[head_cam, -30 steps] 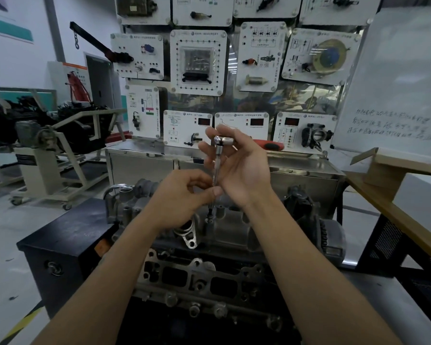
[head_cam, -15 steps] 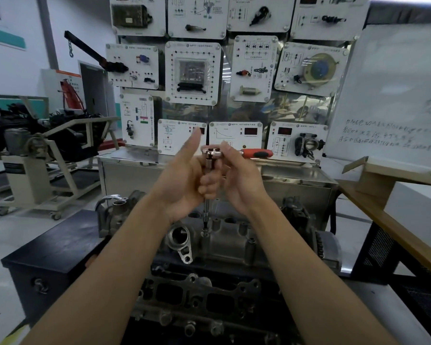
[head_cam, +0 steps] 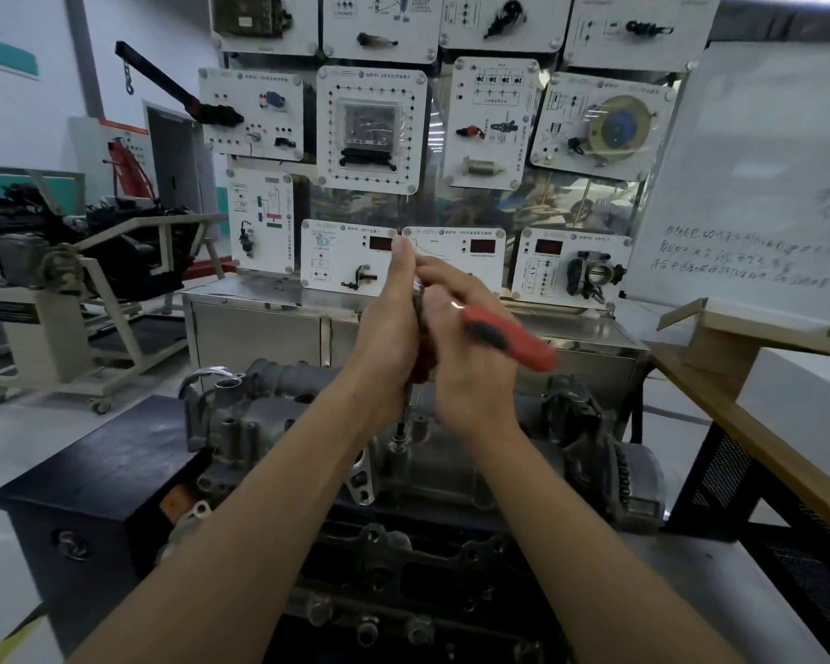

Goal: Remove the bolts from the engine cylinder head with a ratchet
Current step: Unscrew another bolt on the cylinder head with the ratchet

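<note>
Above the cylinder head (head_cam: 451, 467), left hand (head_cam: 384, 337) and right hand (head_cam: 470, 385) press flat, fingers straight, sandwiching the ratchet (head_cam: 509, 340) extension (head_cam: 402, 426). Its tip sits on a bolt (head_cam: 397, 443) mid-head. Best: shaft vertical, even rolling, light downward pressure.

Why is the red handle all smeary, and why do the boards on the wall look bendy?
Head view: the red ratchet handle is smeared by motion blur; same head view, the wide-angle lens tilts and bows the display boards toward the picture's edges; the whiteboard is washed pale by bright light.
</note>
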Demonstrator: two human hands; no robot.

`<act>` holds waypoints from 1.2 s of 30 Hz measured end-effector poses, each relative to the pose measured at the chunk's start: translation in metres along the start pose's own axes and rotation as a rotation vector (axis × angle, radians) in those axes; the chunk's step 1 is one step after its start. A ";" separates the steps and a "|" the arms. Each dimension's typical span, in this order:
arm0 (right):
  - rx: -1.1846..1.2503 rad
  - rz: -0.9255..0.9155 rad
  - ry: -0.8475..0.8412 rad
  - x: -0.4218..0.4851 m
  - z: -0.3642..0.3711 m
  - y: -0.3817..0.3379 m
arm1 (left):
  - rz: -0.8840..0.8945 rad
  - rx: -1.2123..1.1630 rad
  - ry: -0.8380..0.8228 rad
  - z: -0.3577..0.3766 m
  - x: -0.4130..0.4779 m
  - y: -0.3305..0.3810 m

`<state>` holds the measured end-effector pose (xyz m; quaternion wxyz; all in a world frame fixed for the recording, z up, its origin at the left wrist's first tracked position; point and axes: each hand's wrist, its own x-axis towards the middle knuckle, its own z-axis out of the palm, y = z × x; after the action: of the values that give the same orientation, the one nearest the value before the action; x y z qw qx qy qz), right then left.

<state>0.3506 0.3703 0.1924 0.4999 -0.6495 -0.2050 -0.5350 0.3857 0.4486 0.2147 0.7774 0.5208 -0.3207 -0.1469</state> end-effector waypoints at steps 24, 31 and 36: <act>0.525 0.765 -0.018 0.010 0.008 0.003 | -0.030 -0.027 -0.109 -0.017 0.000 -0.002; 0.691 0.875 -0.141 0.010 0.001 0.004 | -0.035 -0.080 -0.254 -0.022 0.004 -0.004; 0.258 0.211 0.115 -0.011 0.020 0.014 | -0.037 -0.221 -0.067 -0.017 0.007 -0.008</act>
<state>0.3679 0.3849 0.1783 0.6433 -0.5663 -0.1737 -0.4850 0.4029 0.4539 0.2051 0.8161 0.4323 -0.3188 -0.2131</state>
